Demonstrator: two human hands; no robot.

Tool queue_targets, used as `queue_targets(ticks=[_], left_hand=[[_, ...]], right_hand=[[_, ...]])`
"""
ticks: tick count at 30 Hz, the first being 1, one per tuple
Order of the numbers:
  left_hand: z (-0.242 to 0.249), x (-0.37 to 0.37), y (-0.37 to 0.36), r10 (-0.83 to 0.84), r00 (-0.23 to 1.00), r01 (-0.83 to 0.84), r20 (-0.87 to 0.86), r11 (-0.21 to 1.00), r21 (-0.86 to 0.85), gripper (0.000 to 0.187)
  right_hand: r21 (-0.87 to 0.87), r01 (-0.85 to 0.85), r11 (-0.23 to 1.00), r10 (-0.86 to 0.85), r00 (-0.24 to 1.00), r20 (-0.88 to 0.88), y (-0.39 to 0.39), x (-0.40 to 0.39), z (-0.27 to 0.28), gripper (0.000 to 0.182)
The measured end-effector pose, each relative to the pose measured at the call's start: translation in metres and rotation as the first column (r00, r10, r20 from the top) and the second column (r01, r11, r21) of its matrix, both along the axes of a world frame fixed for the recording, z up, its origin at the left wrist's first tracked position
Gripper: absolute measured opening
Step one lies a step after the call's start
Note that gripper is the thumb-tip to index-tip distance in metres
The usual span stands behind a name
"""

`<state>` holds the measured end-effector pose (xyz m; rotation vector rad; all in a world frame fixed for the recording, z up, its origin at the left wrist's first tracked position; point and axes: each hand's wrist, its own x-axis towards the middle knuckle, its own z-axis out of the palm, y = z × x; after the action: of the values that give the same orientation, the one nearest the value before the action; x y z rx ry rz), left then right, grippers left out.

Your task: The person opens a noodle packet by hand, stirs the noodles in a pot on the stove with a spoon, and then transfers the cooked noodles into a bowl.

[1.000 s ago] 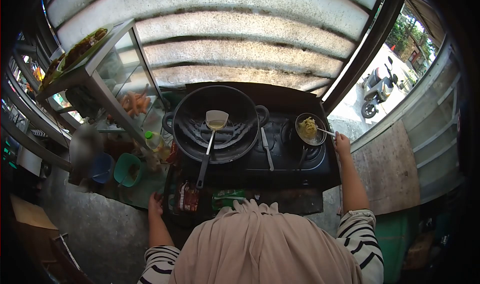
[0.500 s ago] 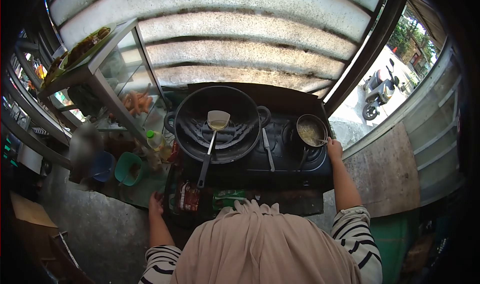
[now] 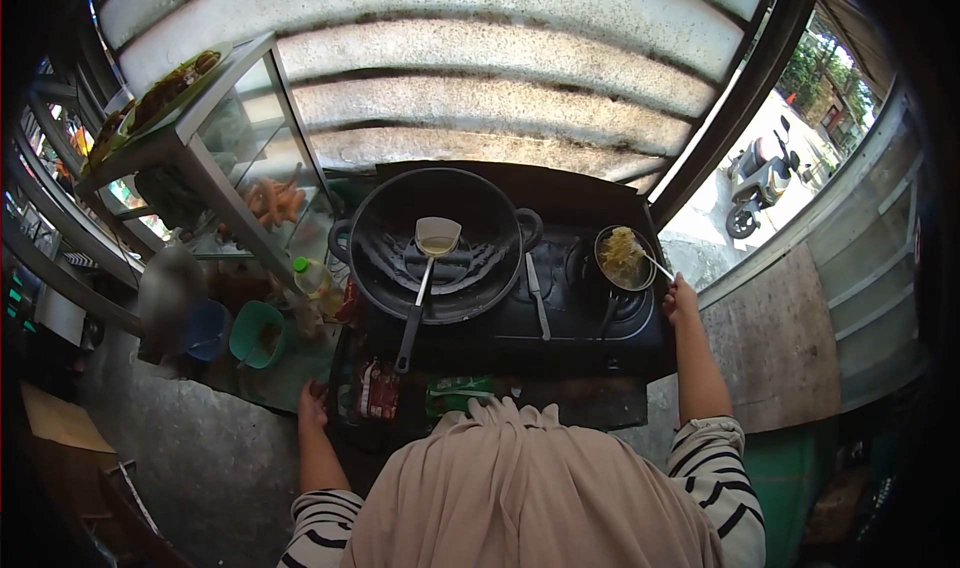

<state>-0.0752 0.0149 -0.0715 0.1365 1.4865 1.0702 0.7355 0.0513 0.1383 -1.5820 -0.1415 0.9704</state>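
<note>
My right hand (image 3: 681, 298) is closed around a thin, light-coloured utensil (image 3: 660, 268), whose far end is hidden among yellow noodles. The noodles (image 3: 624, 252) are bunched up over a small dark pot (image 3: 604, 276) on the right side of the black stove (image 3: 470, 346). My left hand (image 3: 312, 405) hangs low by the counter edge with its fingers loosely apart and nothing visible in them. A large black wok (image 3: 375, 268) stands on the left of the stove. Inside it rests a ladle (image 3: 414, 320) with some liquid in its bowl. Between wok and pot lies a knife (image 3: 538, 298).
Left of the wok are a glass display case (image 3: 240, 148), a green-capped bottle (image 3: 312, 276), a teal container (image 3: 256, 335) and a blue one (image 3: 207, 330). Red packets (image 3: 378, 390) and a green packet (image 3: 458, 394) lie before the stove. Corrugated sheeting (image 3: 500, 88) rises behind.
My right hand has shifted slightly right with the utensil. The noodles, lower inside the pot before, are now raised in a clump. My left hand has stayed almost still.
</note>
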Motion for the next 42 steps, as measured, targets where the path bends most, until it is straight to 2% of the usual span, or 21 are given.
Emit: queue_targets(ticks=[3, 6, 7, 9, 10, 12, 13, 15, 16, 17, 18, 20, 22, 26, 28, 30, 31, 33, 40, 41, 42], left_hand=[[0.0, -0.002, 0.002, -0.025, 0.999, 0.024, -0.027, 0.999, -0.041, 0.042], [-0.003, -0.001, 0.001, 0.016, 1.0, -0.015, 0.004, 0.999, -0.035, 0.044], [-0.002, 0.0, 0.001, 0.005, 1.0, -0.006, -0.013, 0.999, -0.035, 0.044], [-0.001, 0.0, 0.0, 0.001, 0.999, -0.003, -0.032, 0.999, -0.036, 0.044], [-0.002, -0.001, 0.001, -0.005, 0.999, 0.004, -0.041, 0.999, -0.04, 0.045], [-0.004, 0.0, 0.001, -0.01, 0.999, 0.008, -0.05, 0.999, -0.043, 0.046], [-0.005, 0.001, 0.002, 0.013, 0.999, -0.015, -0.051, 0.999, -0.046, 0.042], [-0.004, 0.005, 0.004, 0.035, 0.998, -0.037, -0.053, 0.998, -0.045, 0.039], [-0.002, 0.015, 0.006, 0.046, 0.945, -0.031, -0.325, 0.998, 0.05, 0.032], [-0.001, 0.028, 0.008, 0.078, 0.819, 0.002, -0.568, 0.99, 0.14, 0.026], [0.014, 0.048, 0.007, 0.076, 0.82, 0.006, -0.567, 0.99, 0.142, 0.026], [0.083, 0.103, -0.003, 0.119, 0.455, 0.166, -0.882, 0.962, 0.215, 0.017], [0.123, 0.147, -0.015, 0.139, 0.263, 0.413, -0.955, 0.878, 0.242, 0.017], [0.155, 0.218, -0.032, -0.117, 0.324, 0.797, -0.939, 0.568, 0.205, 0.015], [0.184, 0.251, -0.03, -0.266, 0.33, 0.903, -0.906, 0.368, 0.221, 0.018], [0.203, 0.273, -0.024, -0.452, 0.239, 0.968, -0.859, 0.185, 0.171, 0.022], [0.212, 0.283, -0.019, -0.452, 0.237, 0.968, -0.86, 0.183, 0.171, 0.022], [0.227, 0.3, -0.011, -0.466, 0.125, 0.983, -0.876, -0.061, 0.172, 0.024], [0.233, 0.332, -0.005, -0.427, 0.11, 0.953, -0.898, -0.211, 0.217, 0.025], [0.23, 0.333, -0.006, -0.452, 0.101, 0.953, -0.886, -0.211, 0.216, 0.025], [0.228, 0.333, -0.007, -0.478, 0.095, 0.954, -0.873, -0.207, 0.217, 0.025]], right_hand=[[0.069, -0.005, 0.998, 0.005, 1.0, -0.001, -0.005, 0.005, 0.012, 0.033], [0.003, -0.111, 0.994, 0.101, 0.921, 0.376, -0.005, 0.008, 0.018, 0.035], [0.0, -0.114, 0.994, 0.105, 0.922, 0.374, -0.004, 0.011, 0.015, 0.035], [-0.216, -0.238, 0.947, 0.315, 0.557, 0.768, -0.002, 0.009, 0.013, 0.039], [-0.217, -0.242, 0.946, 0.318, 0.557, 0.767, -0.002, 0.006, 0.015, 0.039], [-0.229, -0.073, 0.971, 0.239, 0.217, 0.946, -0.005, -0.001, 0.024, 0.04], [-0.229, -0.075, 0.971, 0.24, 0.217, 0.946, -0.007, -0.006, 0.028, 0.04], [-0.217, -0.056, 0.974, 0.221, 0.066, 0.973, -0.011, -0.022, 0.037, 0.036], [-0.214, -0.055, 0.975, 0.217, 0.067, 0.974, -0.013, -0.031, 0.043, 0.036], [-0.232, -0.045, 0.972, 0.231, -0.028, 0.973, -0.016, -0.041, 0.049, 0.035], [-0.251, -0.033, 0.967, 0.245, -0.125, 0.961, -0.019, -0.048, 0.054, 0.034], [-0.237, -0.031, 0.971, 0.23, -0.152, 0.961, -0.022, -0.058, 0.059, 0.033], [-0.203, -0.039, 0.978, 0.195, -0.156, 0.968, -0.022, -0.064, 0.058, 0.031], [-0.223, -0.035, 0.974, 0.213, -0.181, 0.96, -0.024, -0.078, 0.057, 0.031], [-0.272, -0.031, 0.962, 0.256, -0.253, 0.933, -0.024, -0.081, 0.059, 0.032], [-0.321, -0.062, 0.945, 0.291, -0.291, 0.911, -0.026, -0.075, 0.064, 0.031], [-0.371, -0.094, 0.924, 0.322, -0.332, 0.887, -0.026, -0.073, 0.068, 0.031], [-0.384, -0.122, 0.915, 0.31, -0.393, 0.866, -0.029, -0.073, 0.078, 0.03], [-0.507, -0.205, 0.837, 0.316, -0.577, 0.754, -0.035, -0.061, 0.115, 0.029], [-0.506, -0.199, 0.839, 0.318, -0.574, 0.754, -0.038, -0.06, 0.118, 0.029], [-0.383, -0.168, 0.908, 0.273, -0.455, 0.848, -0.041, -0.062, 0.121, 0.027]])
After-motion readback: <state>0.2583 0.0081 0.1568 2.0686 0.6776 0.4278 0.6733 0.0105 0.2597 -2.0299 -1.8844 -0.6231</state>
